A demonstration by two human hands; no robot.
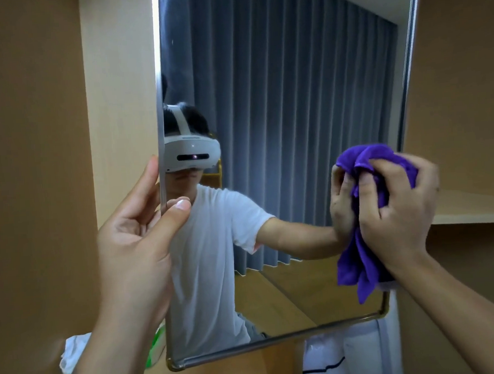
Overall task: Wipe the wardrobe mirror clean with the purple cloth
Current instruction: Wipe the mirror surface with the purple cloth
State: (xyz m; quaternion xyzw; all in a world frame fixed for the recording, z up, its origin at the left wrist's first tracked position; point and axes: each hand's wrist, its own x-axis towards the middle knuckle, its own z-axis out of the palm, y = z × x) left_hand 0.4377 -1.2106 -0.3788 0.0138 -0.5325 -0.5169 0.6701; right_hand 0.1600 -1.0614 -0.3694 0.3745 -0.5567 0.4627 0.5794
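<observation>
At the far left stands a tan wardrobe panel (33, 171), and low beside it lie a crumpled white item (73, 353) and something green (157, 345), both partly hidden by the person's left forearm. The left hand (136, 240) holds the mirror's (294, 126) left edge: its fingers (150, 178) lie behind the metal frame while the thumb presses on the front of the glass, so the edge is pinched between them. The mirror hangs tilted, its rounded bottom corners showing, and its glass reflects a person in a white T-shirt wearing a white headset, with grey pleated curtains and a wooden floor behind. Toward the mirror's right edge, the right hand (397, 206) clenches the purple cloth (360, 255), bunched in its curled fingers and held against the glass; a loose tail of the cloth hangs down below the hand, near the lower right corner of the frame. Below the mirror sits a white object (351, 354) with a dark line. At the far right a wardrobe shelf (473, 216) runs behind the right wrist.
</observation>
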